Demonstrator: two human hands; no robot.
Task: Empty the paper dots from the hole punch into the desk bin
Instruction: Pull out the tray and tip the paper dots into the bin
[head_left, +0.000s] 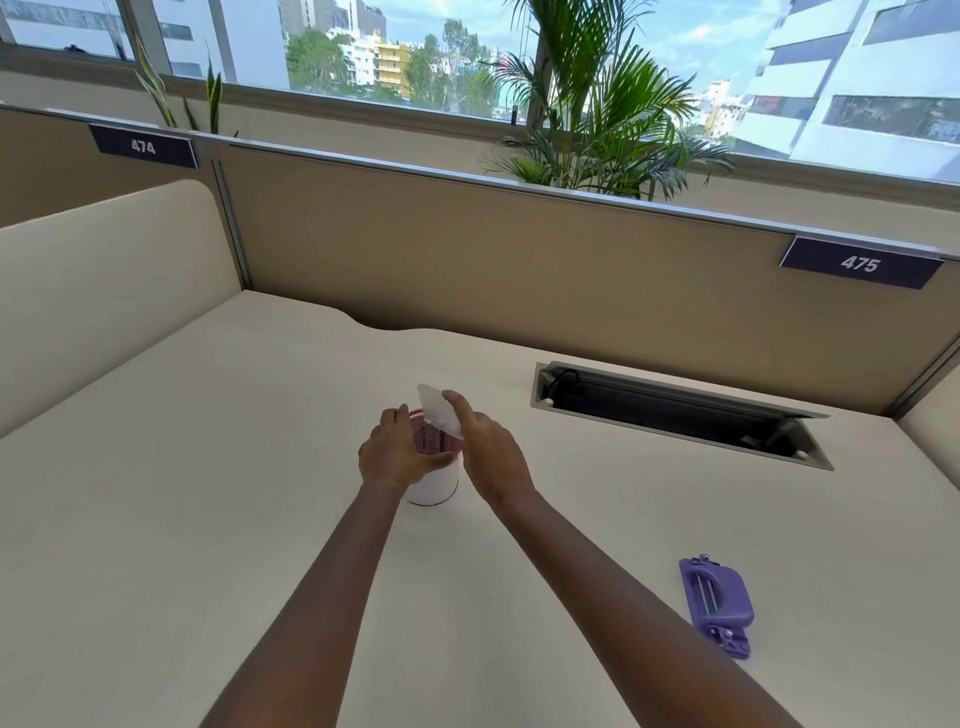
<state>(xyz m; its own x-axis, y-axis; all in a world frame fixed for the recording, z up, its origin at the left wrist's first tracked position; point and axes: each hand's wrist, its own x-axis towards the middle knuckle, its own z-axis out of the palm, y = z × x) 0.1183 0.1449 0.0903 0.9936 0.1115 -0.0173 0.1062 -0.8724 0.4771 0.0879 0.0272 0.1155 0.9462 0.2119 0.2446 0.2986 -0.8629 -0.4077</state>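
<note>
A small white desk bin (435, 486) with a pink mesh inside stands at the middle of the desk. My left hand (390, 453) grips its rim on the left side. My right hand (485, 447) holds a clear plastic tray (438, 413), the punch's base cover, tilted over the bin's mouth. The purple hole punch (716, 604) lies upside down on the desk at the near right, apart from both hands. I cannot make out any paper dots.
An open cable hatch (680, 413) is sunk into the cream desk (208, 493) at the back right. Beige partition panels (519, 249) labelled 474 and 475 close the back and left. A palm plant stands behind them by the window.
</note>
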